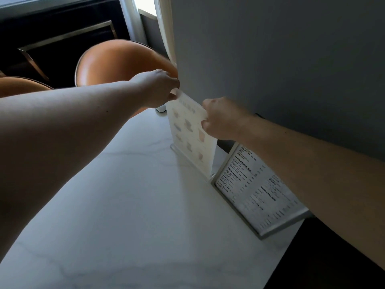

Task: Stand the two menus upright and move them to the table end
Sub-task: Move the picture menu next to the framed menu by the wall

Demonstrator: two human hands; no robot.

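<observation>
A picture menu point(190, 134) in a clear stand is upright on the white marble table point(129, 205), near the grey wall. My left hand point(158, 88) pinches its top left corner. My right hand point(223, 117) grips its top right edge. A second menu point(256, 190), printed with drink lists in a pale frame, stands close to the right of the first, leaning back toward the wall, partly under my right forearm.
The grey wall point(281, 69) runs along the table's right side. Two orange chairs point(116, 61) stand beyond the table's far left edge. A small white object point(161, 110) sits on the table behind the picture menu. Dark floor lies at the lower right.
</observation>
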